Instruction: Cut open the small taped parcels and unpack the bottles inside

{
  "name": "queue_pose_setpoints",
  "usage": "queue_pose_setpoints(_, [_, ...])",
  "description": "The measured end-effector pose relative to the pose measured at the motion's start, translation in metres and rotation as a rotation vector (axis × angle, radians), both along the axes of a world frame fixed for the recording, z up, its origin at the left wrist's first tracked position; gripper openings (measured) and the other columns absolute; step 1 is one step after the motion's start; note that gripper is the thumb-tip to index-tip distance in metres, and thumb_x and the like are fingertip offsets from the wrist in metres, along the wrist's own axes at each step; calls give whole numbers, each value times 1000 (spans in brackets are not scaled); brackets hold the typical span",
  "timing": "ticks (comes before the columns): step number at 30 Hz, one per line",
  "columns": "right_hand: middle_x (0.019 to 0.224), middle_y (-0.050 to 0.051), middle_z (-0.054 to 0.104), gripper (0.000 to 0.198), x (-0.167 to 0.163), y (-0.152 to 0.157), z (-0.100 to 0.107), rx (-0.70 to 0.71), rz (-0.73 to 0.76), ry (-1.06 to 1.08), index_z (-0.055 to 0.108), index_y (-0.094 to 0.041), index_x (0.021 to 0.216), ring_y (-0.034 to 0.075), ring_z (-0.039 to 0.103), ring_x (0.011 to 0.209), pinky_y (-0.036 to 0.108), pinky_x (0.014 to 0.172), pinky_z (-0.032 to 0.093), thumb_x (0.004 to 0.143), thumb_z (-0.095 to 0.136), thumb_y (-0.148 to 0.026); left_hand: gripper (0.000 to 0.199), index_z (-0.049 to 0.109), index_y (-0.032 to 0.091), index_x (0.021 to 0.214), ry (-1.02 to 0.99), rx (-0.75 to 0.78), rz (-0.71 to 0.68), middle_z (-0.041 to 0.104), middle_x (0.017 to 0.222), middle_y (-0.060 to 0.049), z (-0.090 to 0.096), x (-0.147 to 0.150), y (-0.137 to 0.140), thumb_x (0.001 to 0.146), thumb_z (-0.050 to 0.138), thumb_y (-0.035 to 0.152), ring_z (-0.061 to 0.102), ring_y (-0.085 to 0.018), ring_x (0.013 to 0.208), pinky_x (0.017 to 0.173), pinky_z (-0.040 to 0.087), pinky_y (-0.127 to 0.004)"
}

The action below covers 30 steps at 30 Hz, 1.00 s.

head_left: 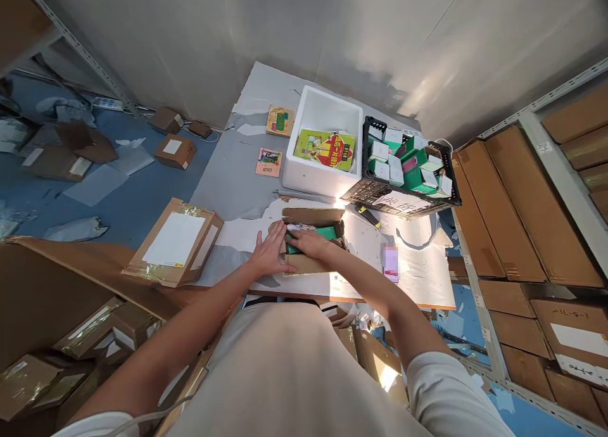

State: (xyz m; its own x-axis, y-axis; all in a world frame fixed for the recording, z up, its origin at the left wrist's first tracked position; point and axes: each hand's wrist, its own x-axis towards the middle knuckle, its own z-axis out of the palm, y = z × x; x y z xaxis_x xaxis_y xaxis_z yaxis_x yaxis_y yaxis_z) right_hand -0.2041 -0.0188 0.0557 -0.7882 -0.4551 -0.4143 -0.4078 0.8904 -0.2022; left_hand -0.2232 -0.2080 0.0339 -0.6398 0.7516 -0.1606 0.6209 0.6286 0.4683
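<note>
On the table in front of me an opened cardboard box (312,264) holds a green carton (327,233) and some crumpled white material (300,227). My left hand (270,252) lies against the box's left end, fingers stretched out and thumb apart. Inside the box, my right hand (308,242) rests palm down, its extended fingers on the contents at the left end. Part of the carton is hidden under this hand. A black and yellow box cutter (368,216) lies beyond the box to the right.
Behind stand a white foam bin (323,178) with yellow-green packets and a black crate (365,190) of green-white cartons. A taped parcel (175,244) sits left. A phone (391,263) lies right. Shelves (494,310) of boxes flank the right side.
</note>
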Motion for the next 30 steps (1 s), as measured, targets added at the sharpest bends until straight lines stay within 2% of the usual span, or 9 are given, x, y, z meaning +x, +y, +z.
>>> queue_pose_setpoints(3, [143,13,45,40,-11,-10,-7,133,117,-55,54,-25,126,29,50,122,45,93,45,86,58,-25,121,-1,11,150,28,-5,7,12,155,-22,-3,3,-2,64,58,71,15,-37,143,110,11,-63])
queue_pose_setpoints(7, [140,13,47,62,-17,-16,-18,198,169,-8,50,-28,128,32,46,124,50,97,41,71,73,-21,112,3,12,150,76,-17,12,12,156,-20,-6,8,-4,68,56,65,15,-37,143,110,10,-63])
queue_pose_setpoints(10, [138,15,47,63,-11,-8,-18,186,207,60,46,-23,130,34,44,123,51,96,39,72,72,-24,109,3,13,151,96,-27,14,12,156,-19,-7,10,-5,69,55,64,15,-36,143,111,8,-62])
queue_pose_setpoints(13, [136,17,48,54,0,11,-7,77,238,131,43,-17,131,30,45,121,46,97,37,82,62,-29,109,4,13,151,103,-38,25,13,156,-19,-5,9,-4,69,54,65,14,-36,143,111,8,-63])
queue_pose_setpoints(16, [129,15,52,41,13,38,5,89,107,175,46,-17,126,25,49,115,38,93,38,86,53,-24,110,6,13,150,95,-38,23,15,155,-19,-3,6,-2,68,55,67,14,-37,143,110,9,-63])
queue_pose_setpoints(20, [106,18,62,37,26,61,4,347,-208,131,54,-11,112,28,57,98,38,83,40,76,60,-16,115,7,14,150,88,-24,20,15,155,-20,-2,4,0,64,57,72,16,-37,143,110,9,-63])
queue_pose_setpoints(23, [96,18,66,28,25,60,-9,405,-252,103,56,-11,104,29,59,91,39,81,40,76,55,-12,121,8,15,150,101,-23,23,15,155,-20,-3,4,2,59,58,76,16,-39,142,110,8,-65])
queue_pose_setpoints(26, [96,18,67,28,20,55,-16,407,-267,91,56,-11,105,29,60,90,40,81,39,77,51,-10,121,9,16,151,112,-26,27,16,155,-19,-4,3,2,58,58,77,15,-40,142,110,6,-66])
queue_pose_setpoints(30, [102,17,65,50,21,65,4,331,-225,90,51,-9,114,28,59,93,39,87,36,66,64,-13,120,8,13,150,92,-28,31,17,155,-20,-1,-1,3,61,58,75,14,-39,142,109,4,-67])
